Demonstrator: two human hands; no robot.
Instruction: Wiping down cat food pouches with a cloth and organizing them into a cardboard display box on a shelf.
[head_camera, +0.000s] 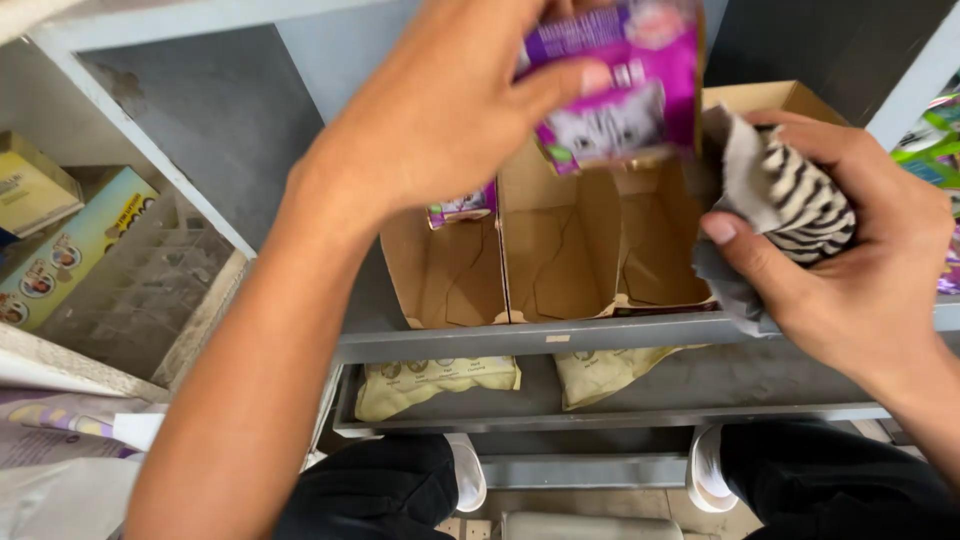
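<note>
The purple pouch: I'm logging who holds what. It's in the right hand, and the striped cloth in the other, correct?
Not quite. The head view shows the purple pouch in the left hand; the right hand holds the striped cloth.

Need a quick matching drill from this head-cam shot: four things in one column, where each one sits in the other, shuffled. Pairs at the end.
Things:
1. purple pouch
2. striped cloth
3. cardboard tray
4. yellow bags

Places:
A. on the lower shelf
B. in the left hand
C. on the upper shelf, open and almost empty
D. in the right hand

Pairs: 1-B, 2-D, 3-C, 4-A
</note>
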